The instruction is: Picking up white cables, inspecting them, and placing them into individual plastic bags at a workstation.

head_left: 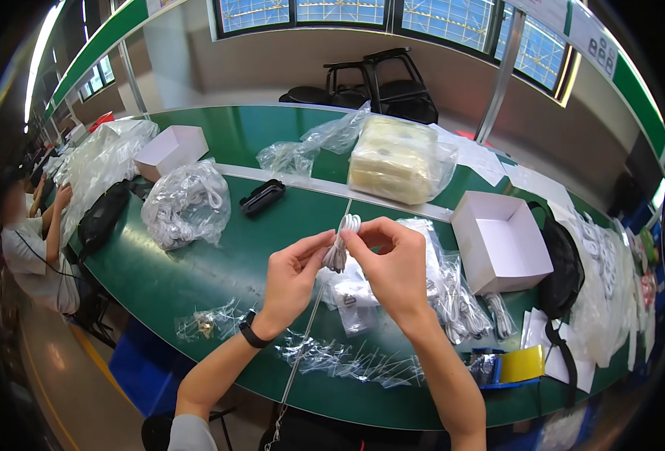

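A small coiled bundle of white cable (337, 257) is held up over the middle of the green table. My left hand (296, 274) pinches its left side between thumb and fingertips. On the other side, my right hand (389, 261) grips the top of the coil with thumb and forefinger. Below and behind the hands lie clear plastic bags with white contents (356, 295). More bundled white cables (462, 307) rest just right of my right hand. Scattered twist-tie-like strips (347, 363) lie between my forearms, too fine to make out exactly.
An open white box (501, 244) stands at the right, beside a black bag (564, 263). A bag of yellowish packs (394, 159) sits at the back. A bag of white cables (188, 203) and a black case (262, 197) lie left. Another person (35, 240) works at far left.
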